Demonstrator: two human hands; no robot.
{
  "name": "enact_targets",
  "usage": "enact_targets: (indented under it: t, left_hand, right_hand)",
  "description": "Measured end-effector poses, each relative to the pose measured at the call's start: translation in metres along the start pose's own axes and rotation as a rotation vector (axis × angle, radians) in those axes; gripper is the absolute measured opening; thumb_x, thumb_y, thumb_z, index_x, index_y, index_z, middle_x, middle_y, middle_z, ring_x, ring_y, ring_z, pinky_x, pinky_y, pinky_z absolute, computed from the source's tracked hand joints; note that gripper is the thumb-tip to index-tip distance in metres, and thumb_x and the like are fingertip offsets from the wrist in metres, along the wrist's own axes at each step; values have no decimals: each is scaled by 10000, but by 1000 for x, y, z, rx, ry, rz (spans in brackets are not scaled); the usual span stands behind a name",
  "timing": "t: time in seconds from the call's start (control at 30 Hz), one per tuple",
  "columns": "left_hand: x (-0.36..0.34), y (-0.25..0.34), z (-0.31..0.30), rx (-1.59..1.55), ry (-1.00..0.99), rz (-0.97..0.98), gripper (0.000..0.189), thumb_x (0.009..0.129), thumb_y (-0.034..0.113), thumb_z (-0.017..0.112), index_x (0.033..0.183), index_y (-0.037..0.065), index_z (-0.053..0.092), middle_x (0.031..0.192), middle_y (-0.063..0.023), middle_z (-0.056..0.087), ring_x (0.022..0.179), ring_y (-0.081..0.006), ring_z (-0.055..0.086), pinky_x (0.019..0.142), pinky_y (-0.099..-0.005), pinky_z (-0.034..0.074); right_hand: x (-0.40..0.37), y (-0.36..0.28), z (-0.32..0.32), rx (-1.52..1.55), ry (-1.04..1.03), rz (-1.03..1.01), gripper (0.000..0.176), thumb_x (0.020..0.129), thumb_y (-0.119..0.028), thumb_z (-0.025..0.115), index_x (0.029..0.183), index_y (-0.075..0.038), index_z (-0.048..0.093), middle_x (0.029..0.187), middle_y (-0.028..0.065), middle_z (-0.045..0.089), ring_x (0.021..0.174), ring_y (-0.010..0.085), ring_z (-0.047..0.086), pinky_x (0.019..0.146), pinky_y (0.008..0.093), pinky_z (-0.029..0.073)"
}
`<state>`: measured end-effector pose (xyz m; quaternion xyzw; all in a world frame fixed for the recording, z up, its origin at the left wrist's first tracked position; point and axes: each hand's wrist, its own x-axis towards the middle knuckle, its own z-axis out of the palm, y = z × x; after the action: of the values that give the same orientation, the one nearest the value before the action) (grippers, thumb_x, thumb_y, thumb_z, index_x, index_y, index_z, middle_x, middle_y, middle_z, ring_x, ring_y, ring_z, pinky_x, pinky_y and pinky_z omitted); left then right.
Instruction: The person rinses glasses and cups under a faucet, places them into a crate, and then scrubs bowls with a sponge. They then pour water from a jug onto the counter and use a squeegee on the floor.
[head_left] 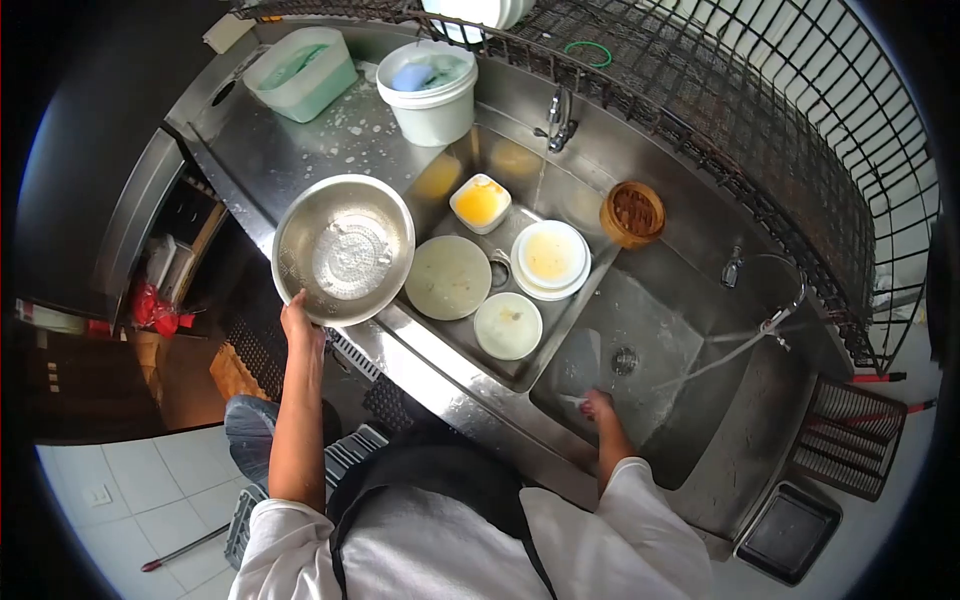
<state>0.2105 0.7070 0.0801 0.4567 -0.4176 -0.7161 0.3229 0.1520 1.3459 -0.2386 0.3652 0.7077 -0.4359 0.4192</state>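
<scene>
A wide metal bowl [296,235] with small perforations is tilted at the left, over the counter's front edge. My left hand [302,318] grips its lower rim. Over the right sink basin [690,420], my right hand [597,404] is closed round the end of a pale, translucent flat item [577,362], whose exact kind I cannot tell. Water runs from the right faucet [778,325] into that basin. In the left basin stand a large round dish [448,278], a smaller round bowl [508,326], stacked white dishes [550,256] and a square dish with yellow residue [482,204].
A wooden bowl [632,214] sits at the divider's back end. On the left counter are a white bucket [432,112] and a translucent tub [302,75]. A wire rack [700,110] hangs over the back; a dark tray [788,532] lies at the lower right.
</scene>
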Motion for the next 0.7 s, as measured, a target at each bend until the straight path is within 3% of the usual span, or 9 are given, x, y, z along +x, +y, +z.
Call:
enact_targets:
  t: [0.03, 0.1, 0.17, 0.27, 0.37, 0.47, 0.53, 0.6, 0.7]
  left_hand:
    - [1, 4, -5, -14, 13, -27, 411, 898, 67, 520, 1294, -37, 491, 1250, -192, 567, 1149, -315, 565, 1011, -449, 447]
    - [8, 9, -25, -15, 19, -56, 425, 903, 88, 535, 1306, -36, 479, 1281, -205, 555, 1185, -331, 548, 1032, -457, 433]
    - [-2, 19, -34, -8, 24, -22, 430, 900, 99, 547, 1302, -37, 479, 1273, -205, 557, 1180, -330, 549, 1034, -456, 430]
    - [-16, 26, -42, 13, 27, 32, 415, 886, 121, 575, 1265, -32, 500, 1217, -196, 583, 1149, -318, 565, 1014, -444, 445]
    - [-21, 20, -48, -23, -15, -20, 437, 892, 136, 575, 1280, -43, 487, 1257, -205, 565, 1175, -322, 551, 1029, -449, 431]
    - [-10, 7, -58, -64, 26, -85, 461, 904, 147, 571, 1307, -53, 471, 1304, -223, 540, 1206, -336, 533, 1047, -464, 415]
    - [-11, 12, -55, -91, 29, -125, 469, 917, 150, 568, 1322, -60, 461, 1329, -230, 527, 1231, -349, 517, 1068, -479, 395]
    - [-4, 16, -59, -104, 18, -136, 546, 928, 217, 562, 1369, -73, 425, 1405, -240, 475, 1287, -359, 474, 1100, -477, 358]
    - [30, 9, -76, -150, -4, -94, 476, 941, 194, 540, 1325, -73, 452, 1340, -250, 523, 1211, -364, 540, 1041, -485, 434]
  right_hand:
    - [1, -2, -1, 71, 149, -52, 437, 834, -408, 605, 958, 4, 681, 871, 169, 701, 728, 323, 673, 684, 498, 516]
    - [-24, -12, -14, -452, 494, -317, 434, 830, -383, 614, 940, 30, 686, 952, 230, 699, 741, 397, 681, 719, 506, 529]
    - [-91, -49, -3, -569, 614, -209, 451, 793, -368, 649, 948, 55, 681, 1004, 280, 676, 878, 446, 669, 781, 481, 525]
    - [-103, -61, 3, -835, 446, -425, 475, 779, -362, 669, 980, 68, 673, 1042, 305, 657, 947, 443, 664, 799, 475, 522]
    - [-94, -64, 19, -914, 448, -574, 442, 804, -320, 633, 985, 83, 660, 1023, 311, 657, 871, 424, 680, 801, 467, 524]
    - [-56, -52, 8, -310, 431, -443, 344, 814, -236, 594, 936, 82, 646, 942, 271, 667, 773, 372, 683, 733, 463, 549]
    - [7, -8, -17, 122, 116, -433, 231, 793, -168, 561, 836, 52, 617, 855, 202, 641, 754, 318, 663, 638, 456, 560]
    - [-5, -4, -39, 225, -7, -373, 147, 763, -124, 560, 777, 22, 576, 815, 141, 606, 720, 296, 641, 564, 434, 554]
    - [-81, -23, -51, 486, 106, -450, 101, 733, -108, 543, 729, -8, 550, 767, 111, 566, 637, 270, 594, 543, 411, 533]
